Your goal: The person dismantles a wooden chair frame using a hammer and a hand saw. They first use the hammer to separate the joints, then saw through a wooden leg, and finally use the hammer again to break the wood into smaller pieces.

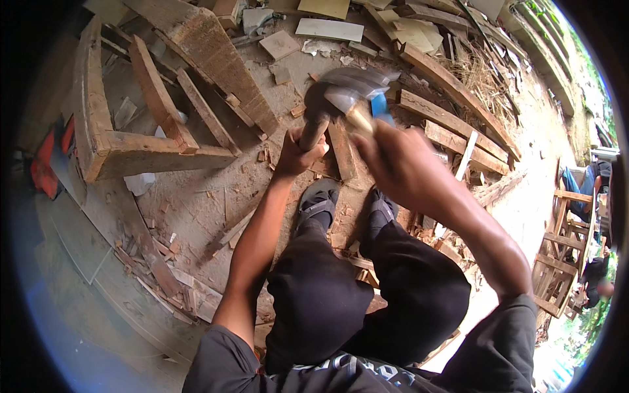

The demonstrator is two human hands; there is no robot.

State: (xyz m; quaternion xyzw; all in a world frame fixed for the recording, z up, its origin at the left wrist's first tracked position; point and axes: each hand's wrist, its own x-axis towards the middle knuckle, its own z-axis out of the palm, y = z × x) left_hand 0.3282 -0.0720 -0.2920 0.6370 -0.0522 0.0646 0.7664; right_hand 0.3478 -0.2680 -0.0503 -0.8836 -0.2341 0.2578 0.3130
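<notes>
My left hand (303, 154) is closed round the brown wooden handle (314, 133) of a tool whose dark head is smeared by motion. My right hand (400, 157) grips the pale wooden handle (360, 118) of what looks like a hammer. Its grey head (342, 99) is blurred and overlaps the other tool's dark head, so I cannot tell whether they touch. Below the tools, a short wooden piece (342, 152) lies on the ground just ahead of my sandaled feet (319, 200).
A rough wooden frame (164, 144) stands at the left. Long timber beams (458, 105) are heaped at the right. Wood chips and broken boards (280, 44) litter the dirt floor. A ladder-like wooden rack (560, 252) is at the far right, and a red object (44, 164) at the far left.
</notes>
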